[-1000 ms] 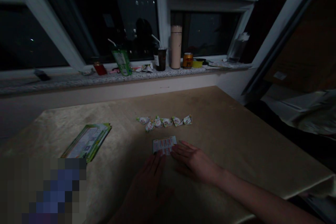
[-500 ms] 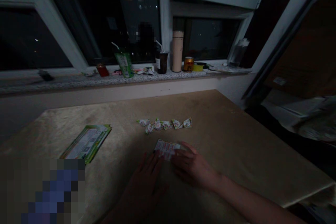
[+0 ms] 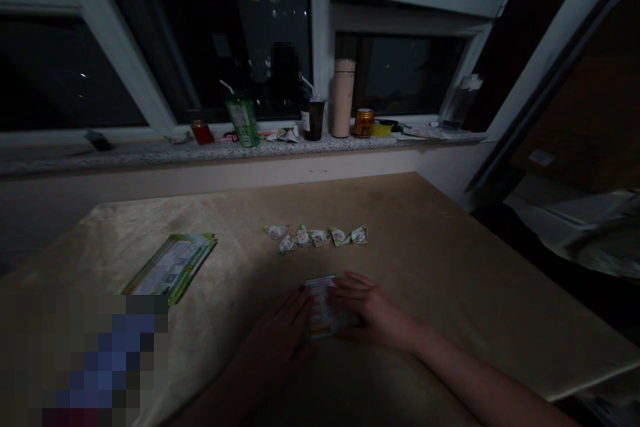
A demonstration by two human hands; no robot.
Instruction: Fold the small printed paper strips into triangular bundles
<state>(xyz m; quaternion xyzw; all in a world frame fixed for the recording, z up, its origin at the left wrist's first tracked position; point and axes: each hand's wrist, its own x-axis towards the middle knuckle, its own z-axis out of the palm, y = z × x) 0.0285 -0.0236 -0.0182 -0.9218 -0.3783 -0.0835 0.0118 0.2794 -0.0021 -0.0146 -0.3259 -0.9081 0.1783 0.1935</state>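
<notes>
A small flat printed rectangle, perhaps a packet or card [image 3: 323, 319], lies on the tan table between my hands. It has rows of fine print and a yellowish patch at its near edge. My left hand [image 3: 283, 323] rests flat beside it, fingertips at its left edge. From the right, my right hand [image 3: 373, 310] reaches over it, fingers extended and laid on its upper right part. Neither hand is closed around it. Beyond them, several small twisted green-and-white wrapped pieces [image 3: 320, 237] form a rough row. Dim light hides finer detail.
A stack of flat green-and-white packages [image 3: 173, 267] lies on the table [image 3: 425, 247] at left, beside a blurred-out patch. On the windowsill [image 3: 165, 155] stand a green cup [image 3: 243, 121], a dark drink cup [image 3: 314, 120], a pink flask [image 3: 343, 100] and a gold can [image 3: 364, 123].
The printed rectangle has turned from lying wide to lying lengthwise and sits closer to me. Both hands have shifted with it, and the view has moved slightly.
</notes>
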